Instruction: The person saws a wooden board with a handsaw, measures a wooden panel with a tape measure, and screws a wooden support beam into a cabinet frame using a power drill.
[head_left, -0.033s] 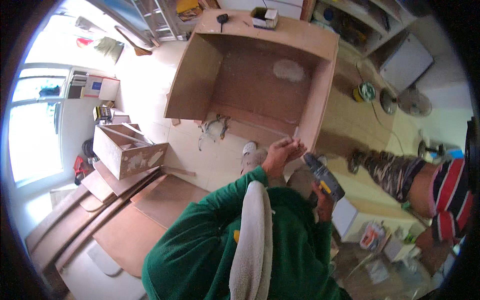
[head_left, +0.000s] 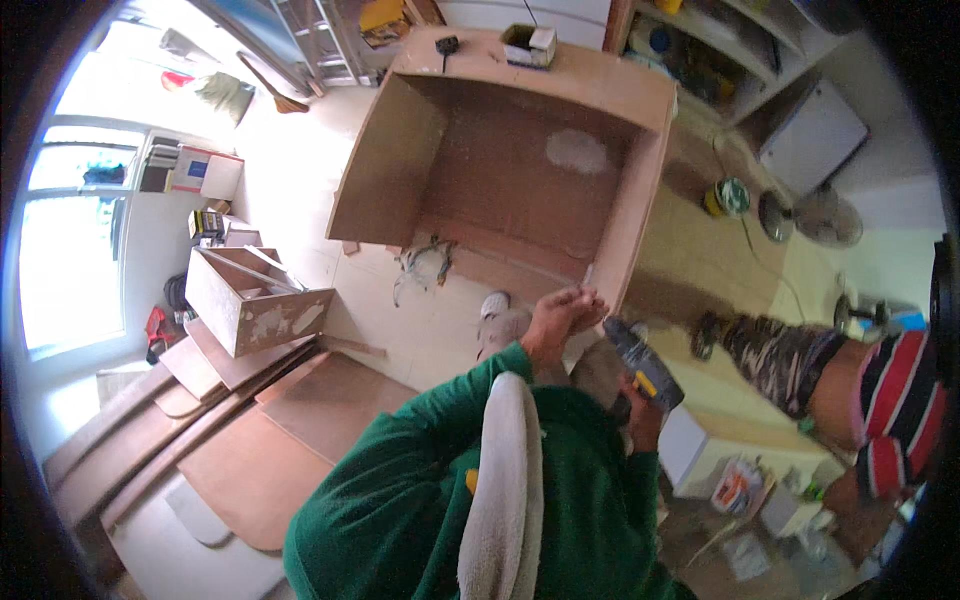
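Observation:
A large open brown wooden cabinet box (head_left: 520,170) lies in front of me, its hollow side facing up toward me. My left hand (head_left: 562,320) is at its near right corner, fingers curled together; whatever they may hold is too small to make out. Just right of it, my right hand (head_left: 645,415) grips a dark cordless drill (head_left: 643,366) with a yellow patch. The drill's nose points toward my left fingertips, apart from the box wall.
Wooden panels (head_left: 255,470) are stacked at the lower left beside a smaller wooden box (head_left: 265,300). Wires (head_left: 425,265) lie on the floor near the cabinet. At the right, another person (head_left: 800,365) is close to a white cabinet (head_left: 740,450); a fan (head_left: 828,218) stands behind.
The view has shifted slightly. My left fingers look a little more spread at the tips; the right hand keeps its hold on the drill.

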